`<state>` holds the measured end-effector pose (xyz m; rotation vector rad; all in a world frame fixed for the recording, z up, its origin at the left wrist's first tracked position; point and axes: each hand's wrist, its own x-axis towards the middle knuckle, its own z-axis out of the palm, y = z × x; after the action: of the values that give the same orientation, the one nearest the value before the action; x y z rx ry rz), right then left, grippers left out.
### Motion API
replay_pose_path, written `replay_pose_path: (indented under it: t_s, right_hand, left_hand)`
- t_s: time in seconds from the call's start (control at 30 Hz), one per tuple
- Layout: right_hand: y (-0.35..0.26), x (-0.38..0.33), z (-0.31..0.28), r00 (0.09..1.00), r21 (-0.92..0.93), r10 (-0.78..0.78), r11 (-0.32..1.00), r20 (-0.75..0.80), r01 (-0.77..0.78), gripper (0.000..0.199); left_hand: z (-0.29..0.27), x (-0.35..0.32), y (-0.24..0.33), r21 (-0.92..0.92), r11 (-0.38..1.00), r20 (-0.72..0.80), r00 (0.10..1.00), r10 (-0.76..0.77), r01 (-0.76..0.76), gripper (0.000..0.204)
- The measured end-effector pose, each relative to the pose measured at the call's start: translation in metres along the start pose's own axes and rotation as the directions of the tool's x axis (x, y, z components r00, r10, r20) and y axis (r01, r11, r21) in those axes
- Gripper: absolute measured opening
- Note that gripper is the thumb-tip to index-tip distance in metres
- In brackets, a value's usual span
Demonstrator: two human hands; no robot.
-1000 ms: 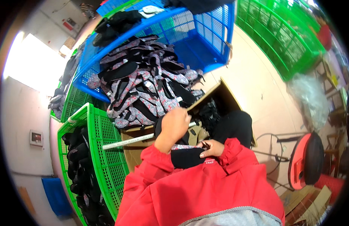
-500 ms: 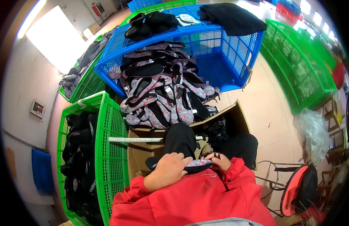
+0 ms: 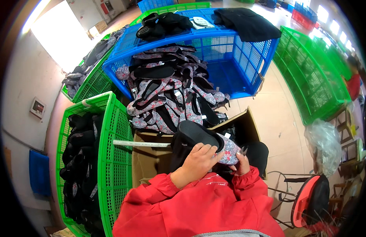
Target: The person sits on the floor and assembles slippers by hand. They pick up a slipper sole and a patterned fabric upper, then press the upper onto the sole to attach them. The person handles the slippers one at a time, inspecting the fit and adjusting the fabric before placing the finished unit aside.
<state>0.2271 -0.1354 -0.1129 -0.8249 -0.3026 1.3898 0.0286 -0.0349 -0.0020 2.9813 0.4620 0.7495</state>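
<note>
- L hand (image 3: 196, 162): fingers bent & closed on near edge of floral slipper (image 3: 230, 151), holding it.
- R hand (image 3: 241, 164): fingers closed round small metal snips (image 3: 244, 150), blades poking up past thumb; hand right by slipper's floral end. Can't tell if it grips the slipper too.
- Slipper itself: held over lap, approx. pic centre, tilted; black part twd 11 o'clock, floral end w/ white tag twd 4. Black trousers (image 3: 257, 157) under & beside it.
- From slipper, 11 o'clock: big pile of floral slippers (image 3: 167, 108), black linings, some white tags, spilling from blue crate (image 3: 226, 77), open side facing wearer.
- On top of that crate: black shoes (image 3: 164, 27) at 11, black cloth (image 3: 248, 24) btwn 12 & 1.
- Approx. 9 o'clock: white rod (image 3: 140, 143) across cardboard box (image 3: 140, 158); further out, green crate (image 3: 116, 170) full of dark footwear (image 3: 80, 170).
- 2 o'clock, well apart: green crates (image 3: 309, 75) on floor.
- 3 o'clock: clear plastic bag (image 3: 324, 146).
- 4 o'clock: red & black round-seat stool (image 3: 309, 201), metal legs.
</note>
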Motion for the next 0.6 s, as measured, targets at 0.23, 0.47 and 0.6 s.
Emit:
replay_pose_path:
  t_s: [0.23, 0.47, 0.6]
  right_hand:
    - [-0.037, -0.01, 0.012, 0.89, -0.254, -0.426, 0.89, -0.164, 0.379, 0.049]
    - [-0.071, -0.024, 0.019, 0.847, -0.702, -0.501, 0.538, 0.179, 0.466, 0.042]
    - [-0.057, -0.024, 0.035, 0.858, -0.722, -0.497, 0.546, 0.128, 0.424, 0.035]
  left_hand:
    - [0.049, 0.019, 0.009, -0.61, 0.704, 0.094, 0.915, -0.391, 0.364, 0.057]
    - [0.097, 0.03, 0.022, -0.796, -0.552, 0.535, 0.716, -0.448, 0.25, 0.028]
    - [0.097, 0.017, 0.028, -0.748, -0.624, 0.604, 0.623, -0.498, 0.227, 0.022]
